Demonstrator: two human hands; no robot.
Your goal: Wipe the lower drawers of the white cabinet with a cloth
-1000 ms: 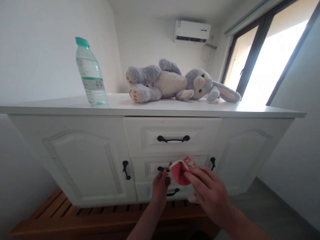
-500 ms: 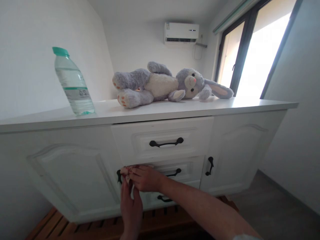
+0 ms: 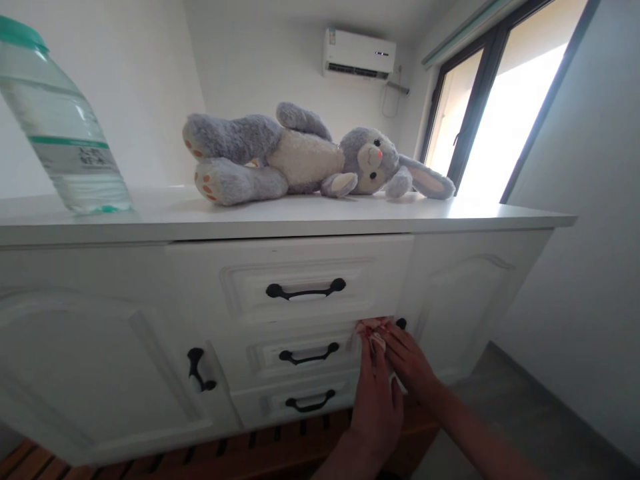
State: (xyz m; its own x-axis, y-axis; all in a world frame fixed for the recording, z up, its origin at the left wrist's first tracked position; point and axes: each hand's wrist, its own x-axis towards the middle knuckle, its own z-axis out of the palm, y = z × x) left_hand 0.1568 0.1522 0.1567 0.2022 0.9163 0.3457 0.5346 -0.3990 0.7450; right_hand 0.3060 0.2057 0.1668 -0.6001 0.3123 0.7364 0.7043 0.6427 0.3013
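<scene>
A small red and white cloth (image 3: 373, 327) is pressed against the white cabinet where the top drawer (image 3: 295, 280) meets the middle drawer (image 3: 305, 353), at their right end. My left hand (image 3: 376, 400) reaches up from below, its fingers flat on the cloth. Beside it, my right hand (image 3: 411, 363) comes in from the right and pinches the same cloth. Most of the cloth is hidden under my fingers.
A grey and white plush rabbit (image 3: 305, 157) lies on the cabinet top (image 3: 280, 217), with a water bottle (image 3: 63, 140) at the far left. Black handles sit on three drawers and on the side doors. A wooden slatted base (image 3: 200, 457) lies below, and a window (image 3: 510, 100) is at the right.
Both hands and the cloth moved from the left end of the middle drawer's top edge to its right end. The view shifted closer and to the left.
</scene>
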